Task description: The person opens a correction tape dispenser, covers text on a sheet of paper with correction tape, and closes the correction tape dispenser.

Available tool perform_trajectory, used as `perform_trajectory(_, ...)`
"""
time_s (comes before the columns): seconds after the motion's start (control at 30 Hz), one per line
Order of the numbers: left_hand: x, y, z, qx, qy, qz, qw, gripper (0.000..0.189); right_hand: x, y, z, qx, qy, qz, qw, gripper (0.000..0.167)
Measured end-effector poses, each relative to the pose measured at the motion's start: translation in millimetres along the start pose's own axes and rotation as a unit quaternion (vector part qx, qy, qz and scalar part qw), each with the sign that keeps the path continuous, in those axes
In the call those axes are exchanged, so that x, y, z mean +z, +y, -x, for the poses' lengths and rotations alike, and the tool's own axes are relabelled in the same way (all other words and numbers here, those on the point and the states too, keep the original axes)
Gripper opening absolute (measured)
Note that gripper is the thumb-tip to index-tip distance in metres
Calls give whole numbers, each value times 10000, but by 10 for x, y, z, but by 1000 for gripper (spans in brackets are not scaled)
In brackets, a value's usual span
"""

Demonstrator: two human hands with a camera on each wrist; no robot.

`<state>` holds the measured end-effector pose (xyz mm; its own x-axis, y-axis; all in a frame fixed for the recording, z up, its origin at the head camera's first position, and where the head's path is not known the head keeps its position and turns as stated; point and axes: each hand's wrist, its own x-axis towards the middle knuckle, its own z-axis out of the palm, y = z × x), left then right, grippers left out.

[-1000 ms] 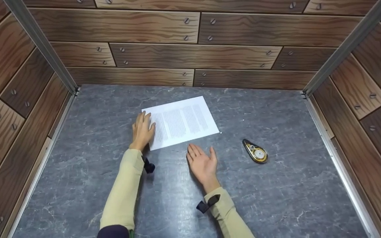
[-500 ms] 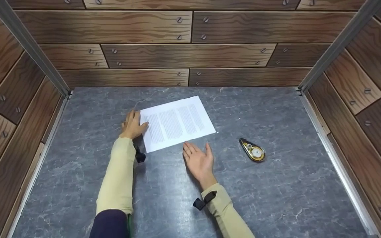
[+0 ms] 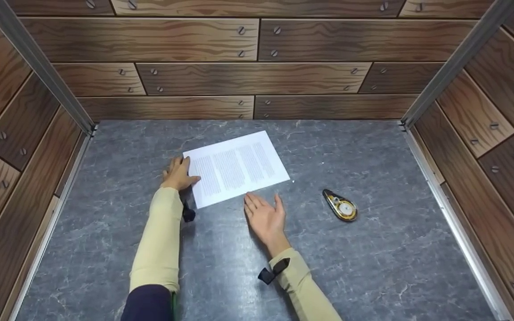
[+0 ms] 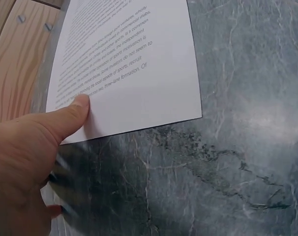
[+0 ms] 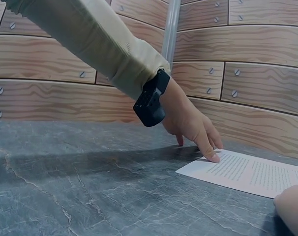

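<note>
A printed white sheet of paper [image 3: 237, 167] lies flat and slightly turned on the table. My left hand [image 3: 179, 174] is at its left edge, its thumb [image 4: 73, 115] resting on top of the page near a corner. The other fingers are mostly hidden in the left wrist view; in the right wrist view they reach down to the sheet's edge. Palm up beside the sheet's near edge lies my right hand [image 3: 266, 218], fingers extended, holding nothing. Its fingertips are close to the paper; whether they touch it I cannot tell.
A yellow and black correction tape dispenser [image 3: 343, 207] lies to the right of my right hand. A tiny white scrap [image 3: 293, 181] sits by the sheet's right corner. Wood-patterned panels [image 3: 194, 78] enclose the grey marbled table [image 3: 386, 249] at the back and sides.
My left hand has shifted left from over the page to its left edge. Over the last half second the sheet has slid slightly left. The right hand has hardly moved.
</note>
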<state>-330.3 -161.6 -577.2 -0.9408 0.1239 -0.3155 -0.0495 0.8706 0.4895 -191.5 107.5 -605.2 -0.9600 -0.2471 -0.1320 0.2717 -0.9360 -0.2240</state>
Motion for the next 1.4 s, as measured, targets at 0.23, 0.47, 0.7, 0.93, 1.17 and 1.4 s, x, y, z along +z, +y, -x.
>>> perform_trajectory(0.23,-20,3,-26,123,87,-38,9999,86,-20,9,-13,-1,-105,52,9999,80)
perform_trajectory(0.47,-14,36,-63,163,213,-185,9995,89,-58,-6,-55,-76,67,134,9999,76)
perform_trajectory(0.7,-37,71,-46,73,109,-366,9992,91,-47,-14,-164,-180,372,466,9981,73)
perform_trajectory(0.93,-39,66,-10,76,-75,-582,9982,91,22,7,-296,-203,937,985,9905,73)
perform_trajectory(1.17,-19,73,23,238,-228,-277,9991,87,36,24,-461,-249,1478,2098,9662,71)
perform_trajectory(1.4,20,48,25,341,-159,12,9993,94,-10,53,-508,-639,2339,3302,9122,44)
